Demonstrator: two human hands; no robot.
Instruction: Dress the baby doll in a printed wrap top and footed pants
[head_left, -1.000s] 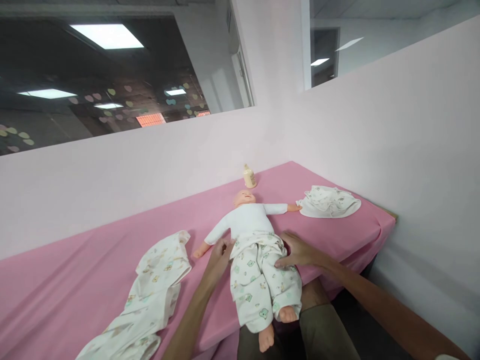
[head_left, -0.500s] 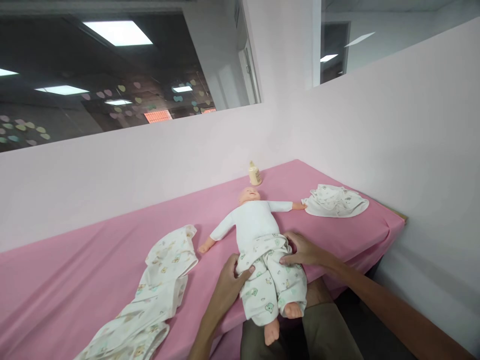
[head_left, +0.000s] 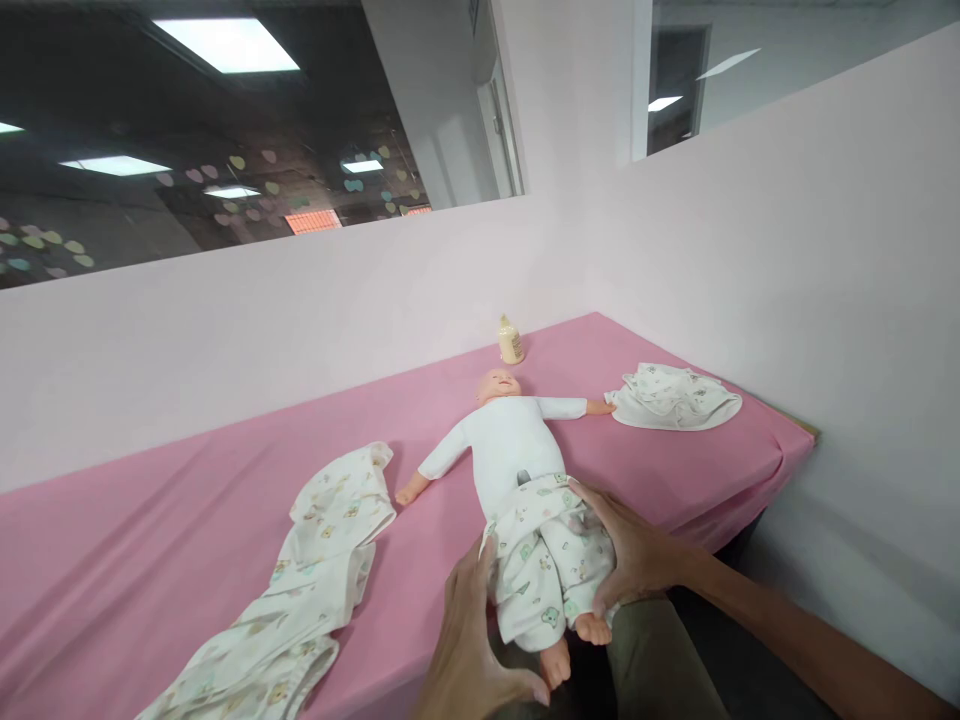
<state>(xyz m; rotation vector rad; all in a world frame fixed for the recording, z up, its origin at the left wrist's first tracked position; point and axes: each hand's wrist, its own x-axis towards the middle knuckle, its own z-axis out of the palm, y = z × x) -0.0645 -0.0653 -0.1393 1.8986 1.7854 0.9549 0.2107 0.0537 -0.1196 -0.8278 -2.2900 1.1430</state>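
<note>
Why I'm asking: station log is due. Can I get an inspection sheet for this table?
Surface: pink-covered table, smooth.
Job's things: doll on its back, white top; printed trousers on hips and legs, bare feet past near edge.
Clutter: printed garment left of doll; folded cloth by its outstretched hand; small bottle upright beyond its head.
Hands: left hand at trousers' left side, right hand lying on their right side; grip unclear.
Cables: nothing seen.
Surroundings: pale partition walls on two sides, window above.
</note>
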